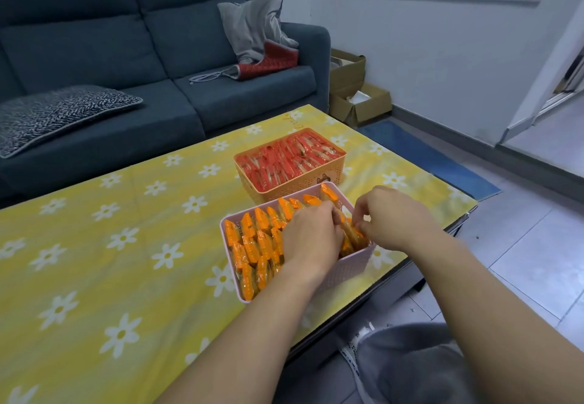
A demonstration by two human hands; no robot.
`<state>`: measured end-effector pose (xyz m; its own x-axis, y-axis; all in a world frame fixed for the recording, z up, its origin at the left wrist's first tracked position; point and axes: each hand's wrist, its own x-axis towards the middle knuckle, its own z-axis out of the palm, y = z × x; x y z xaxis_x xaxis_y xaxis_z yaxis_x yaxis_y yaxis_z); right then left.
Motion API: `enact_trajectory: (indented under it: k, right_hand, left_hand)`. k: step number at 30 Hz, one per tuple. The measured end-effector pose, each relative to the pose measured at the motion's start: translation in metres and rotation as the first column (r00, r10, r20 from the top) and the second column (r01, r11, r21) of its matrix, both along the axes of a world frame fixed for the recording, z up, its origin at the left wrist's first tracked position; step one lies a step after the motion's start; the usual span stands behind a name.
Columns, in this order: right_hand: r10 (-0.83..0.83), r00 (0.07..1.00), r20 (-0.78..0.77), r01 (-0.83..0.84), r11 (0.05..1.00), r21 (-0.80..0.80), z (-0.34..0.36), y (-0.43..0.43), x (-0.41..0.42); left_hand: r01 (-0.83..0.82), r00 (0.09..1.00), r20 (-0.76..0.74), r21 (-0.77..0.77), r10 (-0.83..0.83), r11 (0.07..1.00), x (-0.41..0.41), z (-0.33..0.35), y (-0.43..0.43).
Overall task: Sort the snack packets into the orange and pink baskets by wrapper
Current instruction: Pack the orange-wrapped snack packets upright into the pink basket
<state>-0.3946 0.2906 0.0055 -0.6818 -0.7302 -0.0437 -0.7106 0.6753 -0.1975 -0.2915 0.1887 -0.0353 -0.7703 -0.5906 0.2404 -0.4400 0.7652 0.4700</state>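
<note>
- Pink basket [354,264] near the table [126,214] edge, orange packets [252,245] upright in rows.
- Orange basket [294,187] just behind it, full of red packets [284,160].
- Left hand [311,236]: fingers dug among the packets, grip hidden; likely holding a gap.
- Right hand [390,217]: curled, pinching one packet's top, probably seating it.

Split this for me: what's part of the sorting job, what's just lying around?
Job: pink basket, orange packets, orange basket, red packets, left hand, right hand.
Lying about: sofa, grey cushion, patterned cushion, red pad, cardboard boxes.
</note>
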Motion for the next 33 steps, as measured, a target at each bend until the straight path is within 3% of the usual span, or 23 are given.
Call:
enact_trajectory:
  k: [4, 8, 11, 13, 14, 16, 18, 19, 26, 30, 33]
  right_hand:
    - [-0.074, 0.995, 0.074, 0.072, 0.997, 0.021, -0.011, -0.009, -0.003]
    - [-0.100, 0.977, 0.186, 0.106, 0.994, -0.021, -0.021, -0.014, -0.002]
    - [-0.107, 0.930, 0.353, 0.122, 0.992, -0.019, -0.023, -0.017, -0.001]
    - [-0.126, 0.912, 0.391, 0.146, 0.989, -0.022, -0.026, -0.022, 0.001]
    - [-0.138, 0.905, 0.403, 0.164, 0.986, -0.032, -0.026, -0.024, 0.003]
    - [-0.164, 0.889, 0.427, 0.205, 0.977, -0.053, -0.024, -0.027, 0.007]
    - [-0.198, 0.875, 0.443, 0.247, 0.967, -0.056, -0.025, -0.029, 0.009]
    - [-0.214, 0.873, 0.439, 0.261, 0.964, -0.051, -0.024, -0.030, 0.011]
    - [-0.210, 0.906, 0.368, 0.265, 0.958, -0.105, 0.001, -0.037, 0.040]
    - [-0.079, 0.937, 0.341, 0.149, 0.972, -0.185, 0.025, -0.060, 0.085]
    - [0.061, 0.926, 0.373, 0.016, 0.979, -0.201, 0.044, -0.083, 0.134]
  left_hand:
    - [0.039, 0.996, 0.080, -0.180, -0.025, 0.983, -0.003, -0.005, 0.008]
    - [0.032, 0.998, 0.049, -0.123, -0.026, 0.992, -0.002, 0.002, 0.003]
    - [-0.162, 0.987, -0.013, -0.104, 0.161, 0.981, 0.017, 0.014, -0.009]
    - [-0.390, 0.913, 0.104, -0.065, 0.395, 0.918, 0.040, 0.020, -0.025]
    - [-0.497, 0.853, 0.187, 0.001, 0.488, 0.868, 0.051, 0.021, -0.034]
    - [-0.636, 0.771, 0.279, 0.304, 0.572, 0.709, 0.072, 0.019, -0.056]
    - [-0.550, 0.809, 0.261, 0.654, 0.527, 0.520, 0.084, 0.013, -0.066]
    - [-0.487, 0.839, 0.246, 0.738, 0.485, 0.468, 0.090, 0.015, -0.062]
    - [-0.435, 0.863, 0.146, 0.702, 0.483, 0.564, 0.132, 0.041, -0.058]
    - [-0.498, 0.799, 0.077, 0.640, 0.596, 0.586, 0.190, 0.048, -0.074]
    - [-0.555, 0.700, 0.029, 0.651, 0.713, 0.518, 0.248, 0.059, -0.080]
